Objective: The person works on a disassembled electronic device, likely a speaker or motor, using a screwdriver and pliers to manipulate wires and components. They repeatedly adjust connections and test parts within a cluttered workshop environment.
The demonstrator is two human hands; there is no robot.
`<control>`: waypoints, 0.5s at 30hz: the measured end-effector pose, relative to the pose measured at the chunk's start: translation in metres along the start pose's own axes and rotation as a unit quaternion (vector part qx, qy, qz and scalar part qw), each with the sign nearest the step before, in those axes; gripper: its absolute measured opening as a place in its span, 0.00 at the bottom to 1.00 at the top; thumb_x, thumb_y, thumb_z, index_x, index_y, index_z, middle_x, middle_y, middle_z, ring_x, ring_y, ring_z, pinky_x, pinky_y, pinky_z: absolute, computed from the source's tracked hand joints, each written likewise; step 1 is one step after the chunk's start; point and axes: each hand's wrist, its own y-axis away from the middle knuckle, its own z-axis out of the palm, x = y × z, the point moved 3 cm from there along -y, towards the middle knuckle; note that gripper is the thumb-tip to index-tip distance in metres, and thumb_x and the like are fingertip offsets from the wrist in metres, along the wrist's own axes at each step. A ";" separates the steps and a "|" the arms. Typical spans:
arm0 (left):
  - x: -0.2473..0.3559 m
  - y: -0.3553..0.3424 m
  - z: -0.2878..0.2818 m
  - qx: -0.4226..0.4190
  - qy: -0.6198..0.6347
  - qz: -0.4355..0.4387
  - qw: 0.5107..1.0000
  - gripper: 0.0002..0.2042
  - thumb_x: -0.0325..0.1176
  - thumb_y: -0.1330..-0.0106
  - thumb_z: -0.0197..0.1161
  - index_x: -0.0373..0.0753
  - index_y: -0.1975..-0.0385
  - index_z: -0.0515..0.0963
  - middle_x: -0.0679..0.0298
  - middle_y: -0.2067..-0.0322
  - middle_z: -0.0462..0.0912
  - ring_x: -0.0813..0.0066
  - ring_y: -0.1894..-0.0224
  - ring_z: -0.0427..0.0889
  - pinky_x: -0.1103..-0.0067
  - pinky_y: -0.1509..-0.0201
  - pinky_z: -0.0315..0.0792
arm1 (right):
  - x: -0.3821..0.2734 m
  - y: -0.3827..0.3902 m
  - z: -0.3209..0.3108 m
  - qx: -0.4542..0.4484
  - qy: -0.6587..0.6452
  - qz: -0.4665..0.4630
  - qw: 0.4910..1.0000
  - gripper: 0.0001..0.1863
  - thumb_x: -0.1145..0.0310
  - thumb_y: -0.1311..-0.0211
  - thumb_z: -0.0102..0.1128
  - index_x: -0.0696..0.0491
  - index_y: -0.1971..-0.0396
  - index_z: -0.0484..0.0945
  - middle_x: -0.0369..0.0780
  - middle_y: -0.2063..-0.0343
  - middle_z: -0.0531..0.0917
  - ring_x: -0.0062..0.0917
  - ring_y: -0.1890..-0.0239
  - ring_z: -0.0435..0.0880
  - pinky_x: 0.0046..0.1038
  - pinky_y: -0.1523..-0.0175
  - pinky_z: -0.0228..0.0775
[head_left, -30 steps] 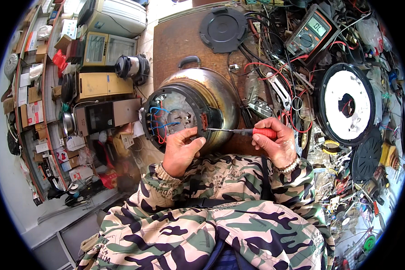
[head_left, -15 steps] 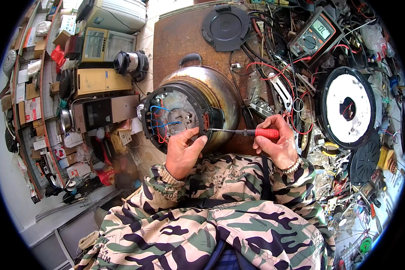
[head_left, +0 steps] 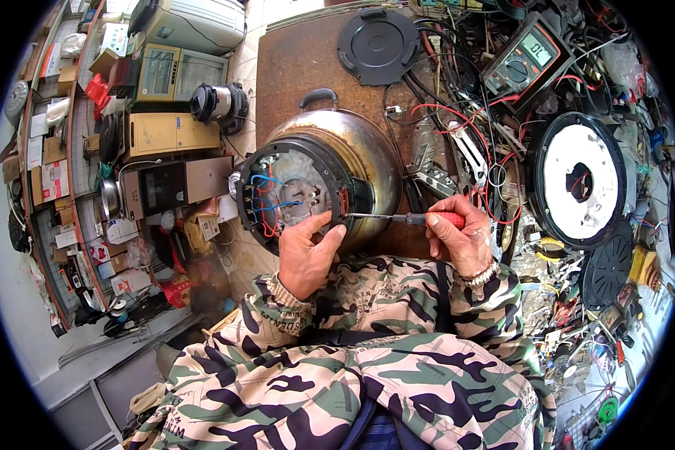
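On its side in front of me lies a stained steel electric pot (head_left: 364,161), its black-rimmed underside (head_left: 340,166) facing left. Blue and red wires (head_left: 266,196) show inside that opening. A screwdriver (head_left: 445,219) with a red handle and a metal shaft is level in my right hand (head_left: 461,238), whose fingers close round the handle. Its tip meets the black rim near a reddish-brown piece (head_left: 343,201). My left hand (head_left: 307,253) grips the lower edge of the rim, thumb and forefinger beside the tip. Whether a screw sits there is hidden.
A round black cover (head_left: 379,45) lies on the brown board (head_left: 292,67) beyond the pot. To the right are a multimeter (head_left: 529,56), a white-faced black ring (head_left: 577,180), and heaped cables and tools. Appliances and shelves (head_left: 67,150) stand at left.
My right-hand fingers have shifted round the red handle and cover more of it. The screwdriver tip, left hand and pot stay nearly in place.
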 end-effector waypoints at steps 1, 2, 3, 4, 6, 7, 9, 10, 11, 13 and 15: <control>-0.004 0.000 0.000 0.004 0.013 0.001 1.000 0.15 0.29 0.31 0.66 0.29 0.47 0.82 0.68 0.70 0.86 0.86 0.78 0.77 0.85 0.73 0.73 | 0.000 0.000 0.000 -0.001 -0.001 -0.001 1.000 0.12 0.66 0.32 0.68 0.59 0.60 0.77 0.36 0.77 0.82 0.14 0.82 0.76 0.18 0.77 0.68; -0.005 0.000 0.001 0.007 0.026 0.002 1.000 0.15 0.29 0.31 0.66 0.29 0.47 0.82 0.67 0.69 0.86 0.86 0.78 0.77 0.85 0.73 0.73 | 0.001 0.000 0.000 -0.002 -0.001 -0.003 1.000 0.12 0.66 0.32 0.68 0.59 0.60 0.77 0.36 0.77 0.82 0.15 0.83 0.76 0.18 0.77 0.68; -0.004 0.000 0.001 0.009 0.032 0.001 0.999 0.15 0.28 0.32 0.66 0.29 0.48 0.82 0.66 0.68 0.87 0.86 0.77 0.77 0.85 0.73 0.73 | 0.001 0.000 0.000 -0.004 -0.002 -0.004 1.000 0.12 0.66 0.32 0.68 0.59 0.60 0.77 0.36 0.77 0.82 0.15 0.83 0.76 0.18 0.77 0.68; -0.003 0.001 0.001 0.010 0.037 -0.001 0.999 0.15 0.28 0.32 0.67 0.29 0.48 0.82 0.65 0.68 0.87 0.85 0.77 0.77 0.85 0.73 0.74 | 0.003 -0.001 0.000 -0.005 -0.004 -0.004 1.000 0.12 0.67 0.32 0.68 0.59 0.61 0.77 0.36 0.77 0.82 0.15 0.83 0.76 0.18 0.78 0.68; -0.004 0.001 0.001 0.012 0.051 -0.001 0.999 0.15 0.28 0.32 0.67 0.28 0.48 0.82 0.64 0.67 0.87 0.85 0.77 0.78 0.85 0.73 0.74 | 0.005 -0.001 -0.001 -0.007 -0.009 -0.004 1.000 0.12 0.67 0.32 0.68 0.59 0.61 0.77 0.36 0.77 0.82 0.15 0.83 0.76 0.19 0.78 0.68; -0.005 0.000 0.001 0.011 0.059 -0.001 0.998 0.16 0.28 0.33 0.68 0.28 0.48 0.82 0.64 0.67 0.87 0.85 0.77 0.78 0.85 0.73 0.74 | 0.005 -0.001 -0.001 -0.007 -0.009 -0.001 1.000 0.12 0.67 0.32 0.67 0.59 0.60 0.77 0.36 0.77 0.82 0.15 0.83 0.76 0.19 0.78 0.68; -0.008 0.000 0.000 0.012 0.063 -0.004 0.998 0.16 0.27 0.33 0.69 0.27 0.48 0.82 0.64 0.67 0.87 0.85 0.77 0.78 0.85 0.73 0.74 | 0.005 -0.002 -0.001 -0.006 -0.010 0.003 1.000 0.11 0.67 0.31 0.67 0.59 0.60 0.77 0.36 0.78 0.81 0.15 0.83 0.76 0.19 0.78 0.68; -0.009 0.000 -0.001 0.014 0.059 -0.009 0.998 0.16 0.27 0.33 0.69 0.27 0.48 0.82 0.64 0.67 0.87 0.85 0.77 0.79 0.85 0.73 0.74 | 0.006 -0.002 -0.002 -0.007 -0.011 0.006 1.000 0.11 0.67 0.31 0.67 0.59 0.60 0.76 0.36 0.78 0.81 0.15 0.83 0.76 0.19 0.78 0.68; -0.010 0.000 -0.001 0.017 0.055 -0.013 0.998 0.16 0.27 0.34 0.70 0.27 0.48 0.82 0.64 0.67 0.87 0.85 0.77 0.79 0.86 0.73 0.74 | 0.007 -0.003 -0.002 -0.008 -0.012 0.008 1.000 0.11 0.68 0.31 0.67 0.59 0.60 0.76 0.36 0.77 0.81 0.15 0.83 0.76 0.19 0.78 0.68; -0.009 -0.002 -0.002 0.010 0.052 0.005 0.999 0.18 0.29 0.35 0.71 0.26 0.48 0.81 0.64 0.73 0.85 0.84 0.79 0.79 0.85 0.75 0.73 | 0.009 -0.004 -0.003 -0.010 -0.023 0.011 1.000 0.11 0.68 0.31 0.67 0.58 0.59 0.76 0.36 0.77 0.81 0.15 0.83 0.76 0.19 0.78 0.68; -0.011 -0.003 -0.002 0.010 0.055 0.013 0.998 0.19 0.30 0.36 0.72 0.25 0.49 0.81 0.65 0.76 0.84 0.83 0.81 0.79 0.84 0.77 0.72 | 0.011 -0.004 -0.004 -0.013 -0.041 0.010 0.999 0.11 0.68 0.31 0.67 0.58 0.59 0.76 0.36 0.76 0.81 0.15 0.82 0.76 0.18 0.77 0.69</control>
